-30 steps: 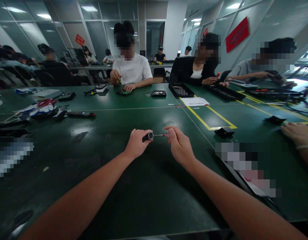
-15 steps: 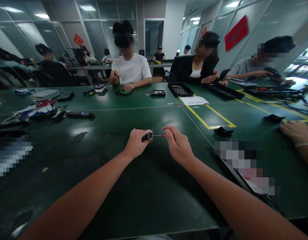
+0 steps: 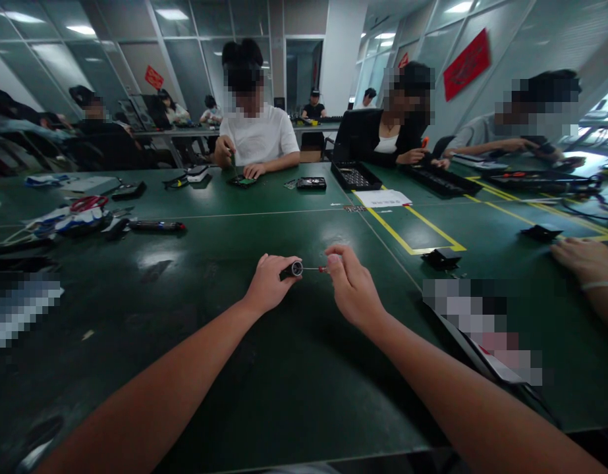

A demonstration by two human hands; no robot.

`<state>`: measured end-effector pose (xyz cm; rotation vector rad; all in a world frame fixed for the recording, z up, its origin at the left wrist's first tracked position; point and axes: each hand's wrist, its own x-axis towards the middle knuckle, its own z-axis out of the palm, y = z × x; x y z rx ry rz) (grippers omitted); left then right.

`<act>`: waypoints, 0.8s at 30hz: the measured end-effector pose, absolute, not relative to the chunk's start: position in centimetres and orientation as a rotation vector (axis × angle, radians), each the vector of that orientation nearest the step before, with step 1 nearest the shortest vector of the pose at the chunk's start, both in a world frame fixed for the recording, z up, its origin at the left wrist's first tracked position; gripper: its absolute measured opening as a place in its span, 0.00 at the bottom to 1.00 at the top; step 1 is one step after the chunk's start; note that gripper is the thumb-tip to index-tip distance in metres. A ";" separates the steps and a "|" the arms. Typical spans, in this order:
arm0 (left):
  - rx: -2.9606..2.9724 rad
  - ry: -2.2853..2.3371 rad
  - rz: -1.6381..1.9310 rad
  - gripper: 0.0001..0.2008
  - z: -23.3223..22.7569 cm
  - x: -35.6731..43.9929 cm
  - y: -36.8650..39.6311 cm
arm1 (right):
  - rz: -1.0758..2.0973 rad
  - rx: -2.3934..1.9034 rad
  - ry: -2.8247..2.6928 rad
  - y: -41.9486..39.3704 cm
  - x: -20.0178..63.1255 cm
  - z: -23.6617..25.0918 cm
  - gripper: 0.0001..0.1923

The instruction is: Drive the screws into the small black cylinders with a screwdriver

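Note:
Near the middle of the green table, my left hand is closed around a short black cylindrical part with a round, pale-rimmed end facing me. From the right, my right hand grips a screwdriver with a thin metal shaft and a red handle, most of which the fingers hide. The shaft lies level and its tip meets the side of the black part near its round end. Exactly where the tip sits is too small to tell.
Small black brackets and a pixelated flat item lie to the right, near another person's hand. A dark pen-like tool and bundled cables are at left. Across the table, co-workers sit behind black trays.
The fingers of my right hand have shifted around the screwdriver handle, the index finger now more curled. My left hand and the black part stay put.

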<state>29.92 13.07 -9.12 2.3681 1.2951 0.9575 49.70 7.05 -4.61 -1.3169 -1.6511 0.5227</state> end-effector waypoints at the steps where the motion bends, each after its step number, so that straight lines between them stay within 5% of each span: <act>1: 2.367 1.294 0.958 0.15 -9.1 29.9 13.1 | 0.534 -1.318 -1.641 7.1 49.7 -4.7 0.11; 11: 2.392 1.253 0.944 0.16 -8.5 30.2 12.6 | 0.717 -1.148 -1.284 8.8 49.7 -5.9 0.12; 16: 2.489 1.249 0.905 0.16 -8.0 30.1 12.3 | 1.245 -1.089 -0.702 10.5 50.4 -6.5 0.15; 24: 2.426 1.331 0.851 0.17 -8.6 29.9 12.7 | 1.086 -1.041 -0.792 10.7 50.3 -7.3 0.14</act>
